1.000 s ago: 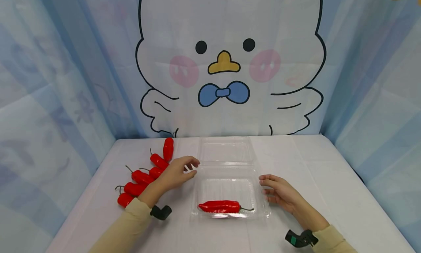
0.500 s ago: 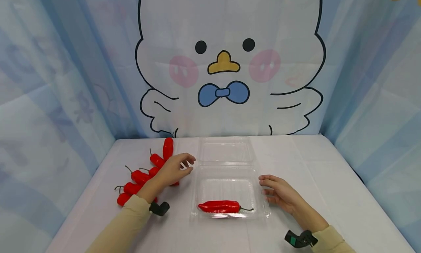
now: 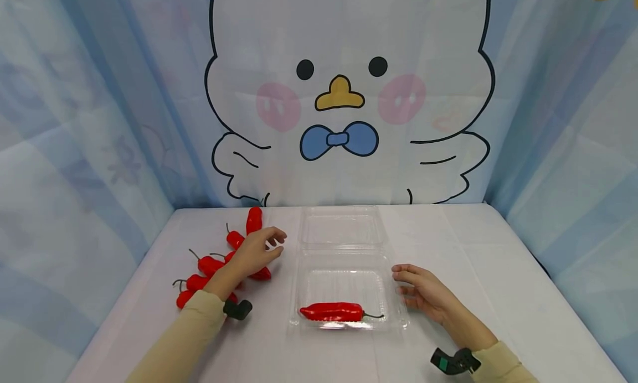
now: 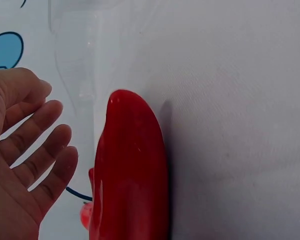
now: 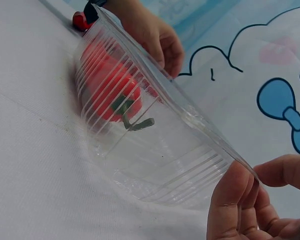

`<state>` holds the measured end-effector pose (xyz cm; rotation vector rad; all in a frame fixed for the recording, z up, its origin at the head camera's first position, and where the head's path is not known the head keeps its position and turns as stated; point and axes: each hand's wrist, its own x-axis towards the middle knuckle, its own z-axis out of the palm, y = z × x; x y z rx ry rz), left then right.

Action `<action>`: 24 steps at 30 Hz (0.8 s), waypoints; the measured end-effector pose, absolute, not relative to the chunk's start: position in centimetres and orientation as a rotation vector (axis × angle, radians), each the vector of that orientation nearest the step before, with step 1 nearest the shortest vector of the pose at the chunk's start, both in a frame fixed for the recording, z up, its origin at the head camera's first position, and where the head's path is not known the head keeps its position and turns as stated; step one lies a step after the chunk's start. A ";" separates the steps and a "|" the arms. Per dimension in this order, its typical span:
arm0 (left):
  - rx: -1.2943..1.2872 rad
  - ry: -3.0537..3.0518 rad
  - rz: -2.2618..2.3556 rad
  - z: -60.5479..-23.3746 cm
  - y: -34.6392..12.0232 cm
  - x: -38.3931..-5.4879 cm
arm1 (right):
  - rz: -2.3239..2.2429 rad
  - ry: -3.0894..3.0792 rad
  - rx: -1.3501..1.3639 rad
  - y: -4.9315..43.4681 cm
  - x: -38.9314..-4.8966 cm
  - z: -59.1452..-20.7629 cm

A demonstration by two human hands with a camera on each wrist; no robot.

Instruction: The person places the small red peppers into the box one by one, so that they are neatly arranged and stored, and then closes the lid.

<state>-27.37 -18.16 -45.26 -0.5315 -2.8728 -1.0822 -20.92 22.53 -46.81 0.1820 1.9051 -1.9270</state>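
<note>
A clear plastic clamshell box (image 3: pixel 344 283) lies on the white table with its lid (image 3: pixel 341 228) folded back toward the curtain. One red chili pepper (image 3: pixel 331 312) rests crosswise in the near part of its base, stem to the right. My right hand (image 3: pixel 423 294) pinches the box's right rim between thumb and fingers, as the right wrist view shows. Over the loose red peppers (image 3: pixel 209 265) to the left hovers my left hand (image 3: pixel 254 251), fingers relaxed and holding nothing. In the left wrist view a large red pepper (image 4: pixel 132 175) lies close beside that hand.
The white tabletop (image 3: pixel 498 272) stretches right of the box. Behind it hangs a curtain (image 3: pixel 344 178) with a cartoon bird, and more curtain encloses both sides. Each wrist wears a small black camera; one (image 3: pixel 238 309) sits near the left sleeve.
My left hand has drawn back leftward and slightly away from me, from beside the box to above the peppers. My right hand, the box and the pepper inside have stayed put.
</note>
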 end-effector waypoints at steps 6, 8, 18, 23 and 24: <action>-0.469 -2.895 -1.072 -45.6 -18.7 -27.9 | -1.926 1.901 0.182 22.5 -20.9 -47.0; -0.455 -2.896 -1.066 -45.6 -18.8 -28.1 | -1.928 1.903 0.196 22.5 -20.9 -47.0; -0.370 -2.897 -1.046 -45.4 -18.9 -28.9 | -1.945 1.879 0.197 22.6 -20.9 -46.8; -0.335 -2.903 -1.038 -45.4 -19.3 -29.2 | -1.949 1.866 0.201 22.6 -20.9 -46.9; -0.335 -2.899 -1.033 -45.4 -19.4 -29.3 | -1.948 1.865 0.202 22.6 -20.9 -46.9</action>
